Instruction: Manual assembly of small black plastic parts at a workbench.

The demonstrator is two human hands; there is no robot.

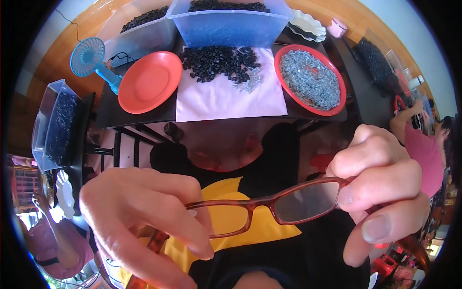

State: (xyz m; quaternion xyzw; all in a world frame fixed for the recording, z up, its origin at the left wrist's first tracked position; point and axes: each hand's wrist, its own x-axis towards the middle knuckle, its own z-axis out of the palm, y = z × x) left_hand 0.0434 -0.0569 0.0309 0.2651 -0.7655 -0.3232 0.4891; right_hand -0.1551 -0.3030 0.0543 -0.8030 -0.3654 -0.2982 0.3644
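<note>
Close in front of me, both hands hold a pair of eyeglasses (308, 203) with a reddish-brown frame. My left hand (139, 207) closes on its left side, the fingers partly hiding the left lens. At the right hinge, my right hand (385, 183) grips the frame with curled fingers. The temples run back past the hands, partly hidden. Beyond lies a pale pink cloth (226, 103) on a dark table, bearing a heap of small black pieces (216, 62) and a few clear pieces (249, 82). Neither hand touches these.
A bare red plate (139, 91) and a blue fan (89, 58) stand left of the cloth. On the right, a red plate (342, 89) holds many clear pieces. Plastic bins (231, 29) of black parts stand behind. Other people (423, 154) sit at both sides.
</note>
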